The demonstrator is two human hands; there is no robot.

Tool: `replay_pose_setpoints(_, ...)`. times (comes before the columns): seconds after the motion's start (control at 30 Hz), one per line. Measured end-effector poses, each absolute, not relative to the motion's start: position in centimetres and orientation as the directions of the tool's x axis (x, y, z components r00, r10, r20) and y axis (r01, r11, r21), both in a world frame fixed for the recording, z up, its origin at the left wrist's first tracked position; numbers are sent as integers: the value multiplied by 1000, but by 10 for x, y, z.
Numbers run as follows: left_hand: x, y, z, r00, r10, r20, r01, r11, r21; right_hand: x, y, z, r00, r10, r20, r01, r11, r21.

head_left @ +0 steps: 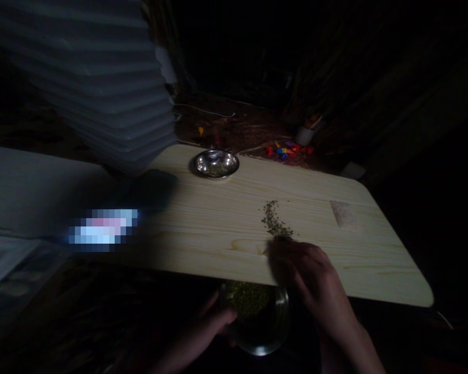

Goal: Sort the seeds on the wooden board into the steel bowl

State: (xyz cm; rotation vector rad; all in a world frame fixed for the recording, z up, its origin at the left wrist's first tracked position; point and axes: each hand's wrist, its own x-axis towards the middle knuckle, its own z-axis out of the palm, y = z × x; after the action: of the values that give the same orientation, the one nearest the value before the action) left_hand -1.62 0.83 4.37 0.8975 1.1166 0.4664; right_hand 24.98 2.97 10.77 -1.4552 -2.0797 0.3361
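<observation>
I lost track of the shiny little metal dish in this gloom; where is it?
In the head view, the metal dish sits left of centre near the far edge of the wooden table, beyond the scattered green bits.

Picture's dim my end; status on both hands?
Left hand holding bowl by table edge. Right hand at loose green bits, fingertips too dark to read. Nothing seen blocking either.
</observation>
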Motion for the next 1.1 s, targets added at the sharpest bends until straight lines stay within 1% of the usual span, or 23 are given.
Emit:
replay_pose_setpoints(0.1,-16,8,40,374,733,-568,130,565,815,251,30,108,-248,921,301,773,375,-511)
replay_pose_setpoints(0.3,-15,6,36,383,712,-588,110,597,795,250,30,112,-243,930,277,784,356,-509)
replay_pose_setpoints(0.43,-14,7,42,395,733,-554,80,574,815,251,28,117,-280,929,241,769,368,-522)
replay_pose_setpoints(0.53,-13,9,45,407,744,-530,39,565,824,257,27,120,-277,924,264,761,379,-526)
replay_pose_setpoints(0.63,-12,10,48,403,744,-533,58,560,826,265,24,121,-228,926,302,784,358,-507)
replay_pose_setpoints(0.8,-13,9,48,393,724,-566,83,585,807,266,8,120,-208,933,295,818,331,-471)
replay_pose_setpoints(0.87,-14,8,46,389,731,-561,91,576,813,261,0,119,-230,931,284,819,343,-460)
replay_pose_setpoints(1.0,-12,7,46,399,730,-555,54,585,809,258,-12,121,-327,908,261,795,414,-443)
replay_pose_setpoints(1.03,-11,8,47,400,731,-554,51,585,809,261,-15,122,-321,908,269,797,413,-441)
replay_pose_setpoints(1.1,-11,8,49,394,735,-551,46,583,811,268,-17,124,-248,918,310,814,371,-447)
